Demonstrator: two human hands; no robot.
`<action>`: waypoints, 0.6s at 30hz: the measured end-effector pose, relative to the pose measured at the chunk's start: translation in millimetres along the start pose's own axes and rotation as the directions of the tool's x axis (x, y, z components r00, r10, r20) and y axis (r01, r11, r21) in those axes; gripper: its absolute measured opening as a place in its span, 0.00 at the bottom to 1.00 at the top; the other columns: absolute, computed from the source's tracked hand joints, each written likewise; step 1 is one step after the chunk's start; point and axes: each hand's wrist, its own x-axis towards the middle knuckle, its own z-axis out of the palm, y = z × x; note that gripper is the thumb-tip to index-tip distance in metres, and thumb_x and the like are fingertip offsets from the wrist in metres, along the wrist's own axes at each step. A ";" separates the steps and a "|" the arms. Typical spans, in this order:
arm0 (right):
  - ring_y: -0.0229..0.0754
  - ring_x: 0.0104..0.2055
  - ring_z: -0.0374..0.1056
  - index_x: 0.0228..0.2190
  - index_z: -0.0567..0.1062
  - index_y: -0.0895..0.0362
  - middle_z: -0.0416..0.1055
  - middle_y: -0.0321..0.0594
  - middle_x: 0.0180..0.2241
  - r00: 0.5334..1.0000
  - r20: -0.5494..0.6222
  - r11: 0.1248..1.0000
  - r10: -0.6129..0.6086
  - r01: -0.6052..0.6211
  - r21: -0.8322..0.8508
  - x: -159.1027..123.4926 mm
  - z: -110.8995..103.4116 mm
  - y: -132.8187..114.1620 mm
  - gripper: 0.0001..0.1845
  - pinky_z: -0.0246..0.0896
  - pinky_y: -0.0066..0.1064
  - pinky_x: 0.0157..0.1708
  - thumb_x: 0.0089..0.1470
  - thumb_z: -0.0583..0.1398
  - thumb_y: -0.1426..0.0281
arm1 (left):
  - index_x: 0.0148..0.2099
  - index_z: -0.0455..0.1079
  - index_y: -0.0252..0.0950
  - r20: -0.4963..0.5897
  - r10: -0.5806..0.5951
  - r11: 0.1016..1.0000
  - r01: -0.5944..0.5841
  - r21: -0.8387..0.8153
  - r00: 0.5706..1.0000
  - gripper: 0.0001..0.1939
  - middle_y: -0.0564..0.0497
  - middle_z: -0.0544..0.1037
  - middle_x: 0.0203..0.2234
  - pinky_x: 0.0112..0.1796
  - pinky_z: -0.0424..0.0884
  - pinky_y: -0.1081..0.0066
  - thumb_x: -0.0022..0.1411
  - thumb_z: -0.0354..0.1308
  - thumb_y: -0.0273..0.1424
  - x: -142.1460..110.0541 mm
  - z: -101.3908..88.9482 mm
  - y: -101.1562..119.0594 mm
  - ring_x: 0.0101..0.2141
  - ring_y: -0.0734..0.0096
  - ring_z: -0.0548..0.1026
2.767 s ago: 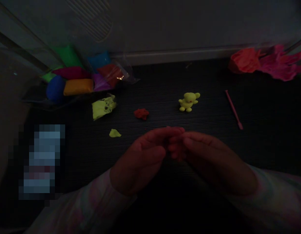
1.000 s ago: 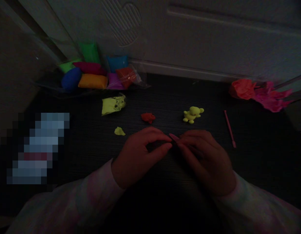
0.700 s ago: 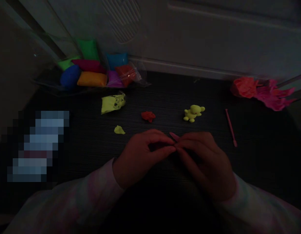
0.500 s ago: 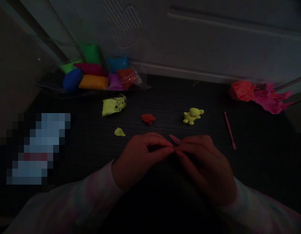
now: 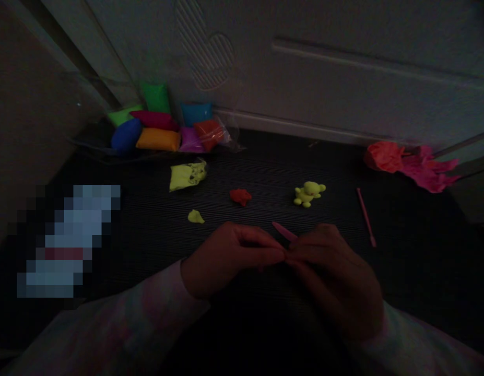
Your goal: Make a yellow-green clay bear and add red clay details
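Fingertips meet over the dark table [image 5: 261, 167], where the left hand [image 5: 226, 258] and the right hand [image 5: 343, 282] touch; the step in hand looks to be fine pinching or shaping between the two. Left thumb and forefinger nearly close to a point, the right fingers bunch against them, and in this dimness I cannot tell whether either pinch is fully closed or what, if anything, it has hold of. A pink blade [image 5: 284, 231] juts from behind the right fingers; whether held or merely lying there, the view does not settle. Judging from this pose, the next move calls for a light, steady touch, with the blade's tip minded. Just beyond the hands sits the yellow figure [image 5: 305, 194], upright and apart from them, with a red lump [image 5: 240, 196] to its left and a pink stick [image 5: 366, 216] to its right. Gaps among these pieces seem enough for small shifts of the wrist. A yellow scrap [image 5: 196, 216] lies near the left knuckles, so sideways room looks tighter there. The far edge stops at a grey panel [image 5: 343, 99], with bagged packets [image 5: 157, 139] at the left and crumpled coral-and-pink pieces [image 5: 385, 156] towards the right edge.
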 end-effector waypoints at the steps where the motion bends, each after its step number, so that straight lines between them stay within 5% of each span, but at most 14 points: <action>1: 0.37 0.31 0.64 0.30 0.69 0.58 0.69 0.38 0.27 1.000 -0.018 0.999 -0.013 0.014 0.028 0.0 -0.2 -1.0 0.06 0.60 0.35 0.30 0.46 0.56 0.77 | 0.26 0.72 0.35 0.038 -0.028 0.998 0.030 -0.053 0.999 0.03 0.56 0.72 0.25 0.26 0.59 0.77 0.46 0.58 0.28 0.1 0.2 -0.6 0.24 0.82 0.65; 7: 0.38 0.33 0.63 0.33 0.69 0.57 0.68 0.38 0.30 0.990 -0.118 0.996 -0.081 0.077 -0.033 -2.3 5.6 -2.9 0.11 0.61 0.34 0.30 0.45 0.57 0.79 | 0.22 0.70 0.30 0.119 -0.088 0.940 0.122 -0.317 0.989 0.05 0.56 0.67 0.18 0.28 0.55 0.75 0.47 0.57 0.26 -0.2 7.3 -5.0 0.23 0.82 0.62; 12: 0.42 0.39 0.63 0.40 0.67 0.59 0.68 0.44 0.38 0.986 -0.079 0.972 -0.144 0.126 -0.196 -4.9 12.0 -0.4 0.18 0.61 0.38 0.35 0.44 0.56 0.80 | 0.25 0.70 0.30 0.025 -0.096 0.877 0.097 -0.470 0.995 0.05 0.55 0.68 0.19 0.27 0.56 0.76 0.45 0.58 0.28 1.1 9.6 -8.1 0.22 0.83 0.61; 15: 0.44 0.42 0.62 0.42 0.66 0.62 0.67 0.48 0.41 0.987 -0.036 0.965 -0.156 0.144 -0.220 -4.7 12.4 -1.7 0.19 0.60 0.40 0.37 0.44 0.55 0.80 | 0.23 0.69 0.31 -0.025 -0.051 0.926 0.038 -0.375 0.998 0.05 0.56 0.66 0.16 0.24 0.55 0.77 0.47 0.57 0.28 -0.1 5.9 -4.9 0.20 0.84 0.61; 18: 0.45 0.43 0.61 0.41 0.67 0.63 0.65 0.49 0.42 0.988 -0.035 0.967 -0.153 0.142 -0.210 -5.5 10.1 -3.9 0.18 0.59 0.40 0.39 0.44 0.55 0.79 | 0.25 0.70 0.33 -0.101 0.068 0.996 -0.073 -0.044 0.993 0.05 0.57 0.68 0.17 0.24 0.58 0.77 0.49 0.56 0.30 -3.9 -2.5 2.4 0.20 0.83 0.62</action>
